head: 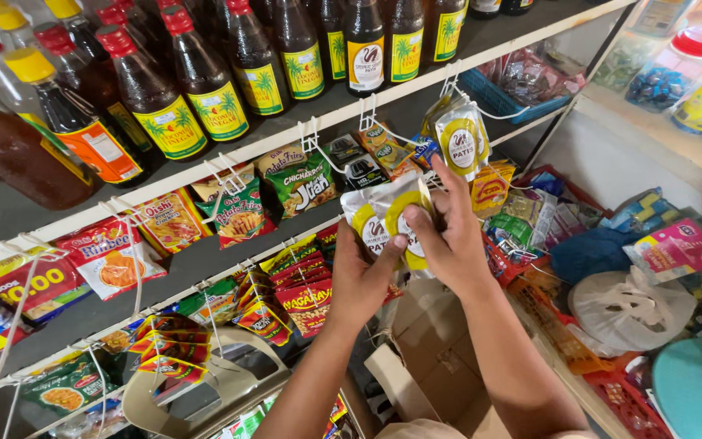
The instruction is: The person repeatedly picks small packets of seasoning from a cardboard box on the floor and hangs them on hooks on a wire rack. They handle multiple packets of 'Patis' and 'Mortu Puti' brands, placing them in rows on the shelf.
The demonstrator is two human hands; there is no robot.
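Both of my hands are raised in front of a shop shelf and hold small white sachets with yellow round labels (383, 219). My left hand (359, 272) grips them from below with the thumb on the front. My right hand (448, 236) pinches their right side, fingers pointing up toward a similar hanging sachet (461, 142) clipped to a white hook on the shelf edge. The sachets in my hands sit just below and left of that hanging one.
Dark sauce and vinegar bottles (205, 81) line the top shelf. Snack packets (298, 183) hang from clips along the shelf edges. An open cardboard box (432, 349) sits below my arms. Baskets of sweets and a white plastic bag (627, 309) lie at right.
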